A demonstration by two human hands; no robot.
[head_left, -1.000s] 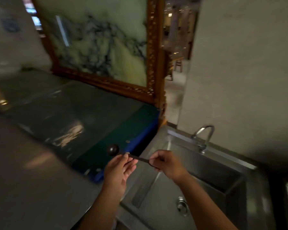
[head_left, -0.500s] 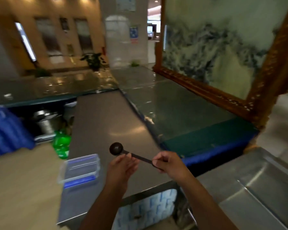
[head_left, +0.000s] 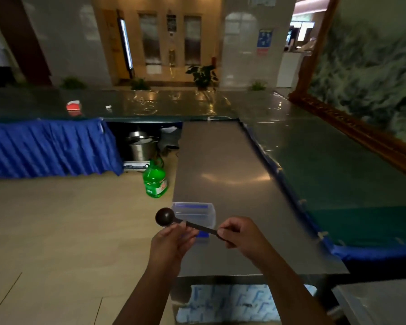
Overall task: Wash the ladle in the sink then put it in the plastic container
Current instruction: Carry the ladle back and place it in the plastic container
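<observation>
A small dark ladle [head_left: 165, 216] with a round bowl and thin handle is held level in front of me. My right hand [head_left: 240, 238] pinches the handle's end. My left hand [head_left: 171, 242] touches the handle from below, near the bowl, fingers loosely curled around it. Just behind the ladle, a clear plastic container [head_left: 196, 213] with blue trim sits at the near left edge of the steel counter [head_left: 223, 174]. The ladle's bowl hangs over the container's left corner. The sink is out of view.
A green bottle [head_left: 154, 180] stands on the tan floor left of the counter. Steel pots [head_left: 140, 146] sit under a blue-skirted table [head_left: 49, 146]. A green glass-topped table [head_left: 333, 160] and a framed painting [head_left: 370, 73] lie to the right.
My view has swung left, away from the sink, and the counter with the plastic container has come into view. Both hands keep the same hold on the ladle.
</observation>
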